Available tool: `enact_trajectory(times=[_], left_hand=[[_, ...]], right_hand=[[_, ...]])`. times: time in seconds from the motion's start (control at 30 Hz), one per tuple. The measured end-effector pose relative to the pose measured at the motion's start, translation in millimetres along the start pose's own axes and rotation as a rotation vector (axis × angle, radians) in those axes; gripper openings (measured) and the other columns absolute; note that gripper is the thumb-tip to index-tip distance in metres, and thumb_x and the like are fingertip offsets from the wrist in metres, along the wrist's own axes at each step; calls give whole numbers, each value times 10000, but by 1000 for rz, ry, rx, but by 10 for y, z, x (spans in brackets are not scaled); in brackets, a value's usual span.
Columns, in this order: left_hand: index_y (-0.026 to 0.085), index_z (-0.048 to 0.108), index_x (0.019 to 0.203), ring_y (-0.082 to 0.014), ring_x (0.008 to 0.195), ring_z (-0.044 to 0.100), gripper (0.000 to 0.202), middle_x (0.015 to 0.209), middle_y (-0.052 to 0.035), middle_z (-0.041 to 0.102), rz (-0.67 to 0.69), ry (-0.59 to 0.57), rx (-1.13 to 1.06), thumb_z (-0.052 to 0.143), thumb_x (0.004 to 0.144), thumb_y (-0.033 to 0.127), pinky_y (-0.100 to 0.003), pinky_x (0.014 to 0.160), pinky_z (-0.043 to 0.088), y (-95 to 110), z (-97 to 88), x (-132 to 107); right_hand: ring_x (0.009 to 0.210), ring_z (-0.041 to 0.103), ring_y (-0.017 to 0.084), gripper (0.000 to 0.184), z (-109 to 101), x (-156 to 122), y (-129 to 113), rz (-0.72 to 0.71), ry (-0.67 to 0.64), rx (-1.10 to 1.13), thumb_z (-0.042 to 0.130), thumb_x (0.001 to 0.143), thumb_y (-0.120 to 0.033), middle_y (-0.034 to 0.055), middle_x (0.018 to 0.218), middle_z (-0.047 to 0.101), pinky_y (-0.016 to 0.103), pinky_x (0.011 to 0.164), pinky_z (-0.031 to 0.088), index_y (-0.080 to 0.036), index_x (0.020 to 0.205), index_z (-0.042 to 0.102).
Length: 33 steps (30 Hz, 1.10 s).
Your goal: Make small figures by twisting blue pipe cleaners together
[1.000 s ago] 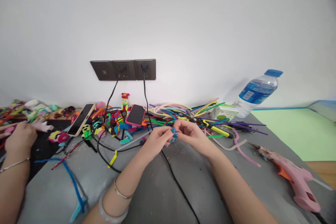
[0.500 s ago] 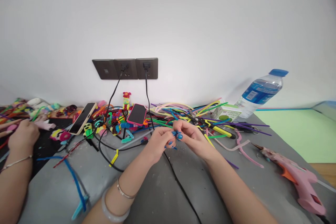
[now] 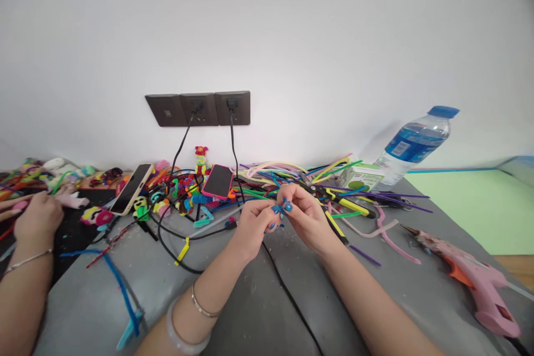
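Note:
My left hand (image 3: pixel 255 227) and my right hand (image 3: pixel 306 214) meet fingertip to fingertip above the grey table. Both are closed in a pinch on a small piece of blue pipe cleaner (image 3: pixel 277 209), mostly hidden by the fingers and close in colour to the blue nails. Just behind my right hand lie pliers with yellow-and-black handles (image 3: pixel 350 204) on a heap of coloured pipe cleaners (image 3: pixel 283 168). At the lower left of the table is a longer blue pipe cleaner (image 3: pixel 119 281) with a light blue piece at its end.
A pink glue gun (image 3: pixel 479 283) lies on the right. Behind it stand a tilted water bottle (image 3: pixel 417 144) and a small box (image 3: pixel 361 177). Black cables (image 3: pixel 287 292) cross the table. Two phones (image 3: pixel 217 181) and small figures (image 3: pixel 141 208) lie left, beside another person's hand (image 3: pixel 38 217).
My right hand's fingers have shifted slightly upright, showing a bit more blue between the fingertips. The two hands remain together, and the view has moved slightly.

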<state>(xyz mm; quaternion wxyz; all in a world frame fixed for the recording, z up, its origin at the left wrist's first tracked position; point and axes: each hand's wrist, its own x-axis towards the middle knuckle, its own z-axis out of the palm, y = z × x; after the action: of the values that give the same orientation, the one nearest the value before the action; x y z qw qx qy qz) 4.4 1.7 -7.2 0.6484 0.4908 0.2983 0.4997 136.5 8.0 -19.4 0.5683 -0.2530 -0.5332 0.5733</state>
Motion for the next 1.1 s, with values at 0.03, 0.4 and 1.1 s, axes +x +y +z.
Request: enact_trajectory(times=[0.03, 0.4, 1.1], left_hand=[[204, 321, 474, -87, 493, 237, 351, 479, 63, 262, 9, -10, 7, 516, 766, 214, -303, 530, 172, -6, -3, 0], [195, 390, 599, -115, 582, 305, 356, 607, 29, 353, 50, 8, 323, 434, 894, 390, -288, 565, 231, -15, -83, 64], [188, 484, 735, -134, 696, 470, 208, 785, -2, 515, 142, -58, 747, 386, 917, 213, -250, 637, 336, -74, -162, 82]], right_hand=[[640, 389, 127, 265, -6, 3, 4, -1, 2, -4, 672, 849, -422, -17, 748, 411, 238, 563, 380, -218, 806, 508], [659, 451, 134, 286, -201, 101, -53, -25, 56, -356, 663, 845, -466, -8, 737, 478, 255, 602, 399, -208, 790, 551], [709, 628, 151, 103, -256, 111, 44, -41, 46, -498, 619, 866, -297, 16, 817, 635, 316, 732, 539, -201, 896, 596]])
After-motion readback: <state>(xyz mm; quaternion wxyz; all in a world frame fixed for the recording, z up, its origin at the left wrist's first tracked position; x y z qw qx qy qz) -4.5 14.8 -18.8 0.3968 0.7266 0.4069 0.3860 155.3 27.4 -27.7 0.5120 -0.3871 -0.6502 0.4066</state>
